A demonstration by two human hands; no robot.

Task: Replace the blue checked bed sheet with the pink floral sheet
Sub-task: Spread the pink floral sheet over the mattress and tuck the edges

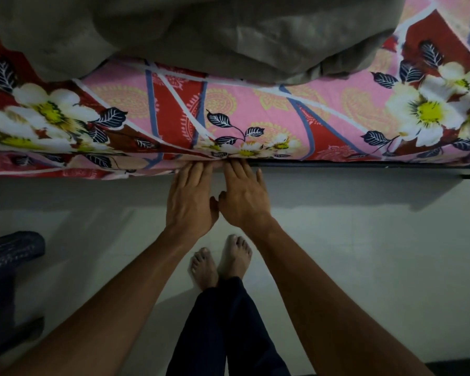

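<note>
Where the pink floral sheet [255, 109] meets its lower edge, our left hand [192, 202] and right hand [244, 198] touch it side by side, fingers straight.

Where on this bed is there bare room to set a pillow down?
Bare pink floral sheet runs between the crumpled grey-brown blanket and the near edge, widest at right. Crowded: the blanket up top, left hand and right hand at mid-edge.
</note>
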